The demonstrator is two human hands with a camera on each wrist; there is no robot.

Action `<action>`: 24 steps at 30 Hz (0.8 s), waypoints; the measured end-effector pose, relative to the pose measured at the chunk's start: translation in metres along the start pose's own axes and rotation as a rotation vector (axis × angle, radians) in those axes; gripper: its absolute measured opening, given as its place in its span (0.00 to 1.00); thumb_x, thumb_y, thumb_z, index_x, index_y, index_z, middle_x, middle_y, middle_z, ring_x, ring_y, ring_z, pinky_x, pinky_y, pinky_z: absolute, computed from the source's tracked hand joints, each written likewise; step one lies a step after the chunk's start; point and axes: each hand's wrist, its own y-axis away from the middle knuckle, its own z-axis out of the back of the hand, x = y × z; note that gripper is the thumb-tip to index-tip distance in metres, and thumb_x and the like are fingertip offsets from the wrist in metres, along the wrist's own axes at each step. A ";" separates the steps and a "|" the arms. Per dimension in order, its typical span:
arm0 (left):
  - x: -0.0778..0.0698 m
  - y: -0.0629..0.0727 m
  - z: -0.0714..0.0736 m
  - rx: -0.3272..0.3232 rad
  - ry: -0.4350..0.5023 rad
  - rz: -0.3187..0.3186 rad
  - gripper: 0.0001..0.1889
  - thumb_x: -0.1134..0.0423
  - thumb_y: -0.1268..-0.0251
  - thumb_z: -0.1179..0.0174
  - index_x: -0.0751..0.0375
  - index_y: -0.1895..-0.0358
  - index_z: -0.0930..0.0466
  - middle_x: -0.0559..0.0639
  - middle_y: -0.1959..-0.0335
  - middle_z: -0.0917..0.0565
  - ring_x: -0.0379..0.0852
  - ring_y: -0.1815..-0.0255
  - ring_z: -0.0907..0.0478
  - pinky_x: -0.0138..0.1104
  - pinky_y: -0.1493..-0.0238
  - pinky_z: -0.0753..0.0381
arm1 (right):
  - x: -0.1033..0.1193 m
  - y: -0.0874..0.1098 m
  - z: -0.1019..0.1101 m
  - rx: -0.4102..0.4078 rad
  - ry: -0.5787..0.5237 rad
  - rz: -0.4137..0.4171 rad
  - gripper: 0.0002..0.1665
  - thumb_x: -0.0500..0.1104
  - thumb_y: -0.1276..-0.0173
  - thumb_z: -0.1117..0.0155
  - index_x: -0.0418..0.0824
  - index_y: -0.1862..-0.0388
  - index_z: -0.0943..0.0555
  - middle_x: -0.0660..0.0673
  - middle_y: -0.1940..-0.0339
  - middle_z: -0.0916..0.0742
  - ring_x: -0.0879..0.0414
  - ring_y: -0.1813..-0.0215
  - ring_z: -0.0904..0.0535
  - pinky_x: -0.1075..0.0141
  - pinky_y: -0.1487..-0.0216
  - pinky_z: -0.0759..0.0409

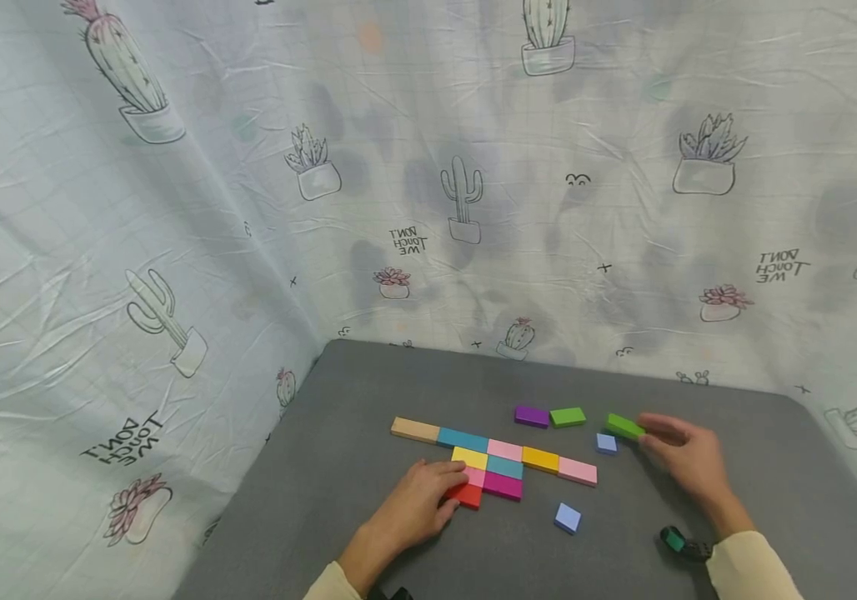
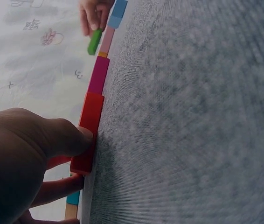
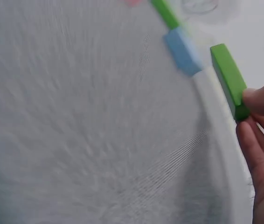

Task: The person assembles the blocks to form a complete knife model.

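My right hand (image 1: 687,457) pinches one end of a green block (image 3: 229,77) between thumb and fingers; the block's other end points away from the hand. My left hand (image 1: 419,504) is at the left side of a flat arrangement of coloured blocks. Its thumb presses the side of a red block (image 2: 91,126), and its curled fingers reach over to the pink block (image 1: 476,477) behind. Above that pink piece lies a yellow block (image 1: 469,457). To the right are a teal block (image 1: 505,468) and a magenta block (image 1: 503,486).
Behind these runs a row with a tan block (image 1: 415,430), a blue block (image 1: 463,440) and others. A purple block (image 1: 532,417) and another green block (image 1: 567,417) lie farther back. Small light-blue blocks (image 1: 567,518) lie apart on the grey table (image 1: 308,483). Cactus-print cloth (image 1: 413,317) hangs behind.
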 end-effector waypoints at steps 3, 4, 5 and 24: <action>0.000 0.000 0.000 -0.002 -0.001 -0.004 0.24 0.55 0.28 0.25 0.48 0.31 0.13 0.42 0.29 0.14 0.45 0.27 0.17 0.60 0.25 0.21 | 0.014 0.013 0.005 -0.036 -0.017 -0.010 0.20 0.38 0.26 0.23 0.33 0.38 0.12 0.30 0.42 0.08 0.87 0.55 0.23 0.84 0.59 0.21; 0.000 0.000 0.000 -0.002 -0.002 -0.004 0.24 0.55 0.28 0.25 0.48 0.31 0.13 0.42 0.29 0.14 0.45 0.27 0.17 0.60 0.25 0.21 | 0.020 0.018 0.005 -0.048 -0.017 -0.013 0.20 0.38 0.27 0.23 0.32 0.38 0.12 0.30 0.42 0.08 0.87 0.55 0.23 0.85 0.59 0.21; 0.000 0.000 -0.001 -0.001 -0.001 -0.003 0.24 0.55 0.28 0.25 0.48 0.31 0.13 0.42 0.29 0.14 0.45 0.27 0.17 0.60 0.26 0.20 | 0.026 0.023 0.005 -0.062 -0.017 -0.019 0.20 0.38 0.27 0.22 0.32 0.39 0.11 0.30 0.42 0.08 0.87 0.55 0.22 0.85 0.59 0.20; -0.003 -0.001 0.000 -0.003 -0.004 0.015 0.23 0.55 0.29 0.24 0.48 0.32 0.12 0.42 0.29 0.14 0.45 0.28 0.17 0.60 0.26 0.20 | 0.118 0.106 -0.055 -0.012 -0.165 -0.096 0.19 0.31 0.38 0.16 0.44 0.49 0.07 0.46 0.50 0.05 0.68 0.52 0.10 0.76 0.52 0.12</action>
